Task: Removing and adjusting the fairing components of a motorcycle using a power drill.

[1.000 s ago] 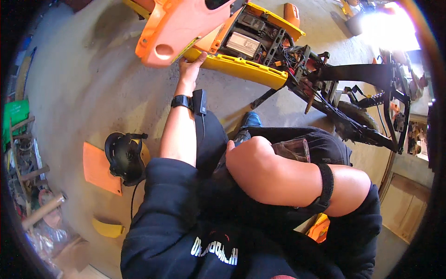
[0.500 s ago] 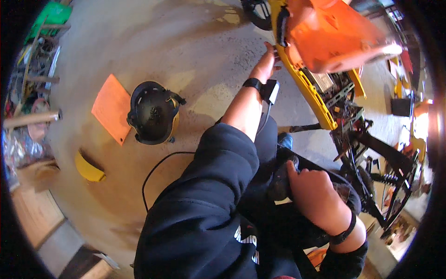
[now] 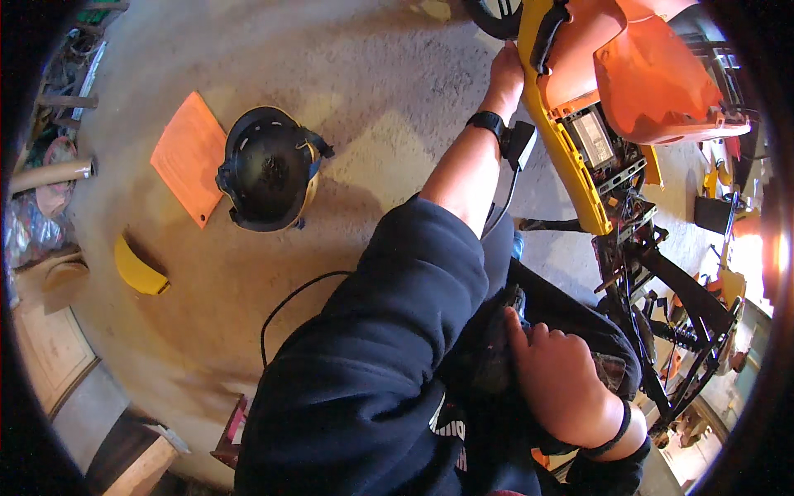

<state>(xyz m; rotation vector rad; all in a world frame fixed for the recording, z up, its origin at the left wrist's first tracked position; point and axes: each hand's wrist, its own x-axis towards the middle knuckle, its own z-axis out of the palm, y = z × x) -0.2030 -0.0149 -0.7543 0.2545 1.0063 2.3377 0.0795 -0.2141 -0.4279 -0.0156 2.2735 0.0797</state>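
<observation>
At the upper right stands a partly stripped scooter with an orange body panel (image 3: 653,83) and a long yellow side panel (image 3: 571,174). My left hand (image 3: 506,78) reaches up to the outer edge of that yellow panel. Its fingers are largely hidden against the edge, so their grip is unclear. Low in the view, my right hand (image 3: 562,380) is closed over a dark drill-like tool (image 3: 492,343) at my lap, the index finger stretched along it. Black clothing beneath blurs the tool's outline.
A black-lined helmet (image 3: 269,178) lies upturned beside an orange sheet (image 3: 188,157). Left of them is a curved yellow piece (image 3: 139,269). A black cable (image 3: 289,298) loops beside my left arm. The scooter's bare black frame (image 3: 686,281) extends at right.
My left hand has moved up to the yellow panel's edge, and its spread fingers are now mostly out of sight. The view has shifted slightly; my right hand keeps its hold.
</observation>
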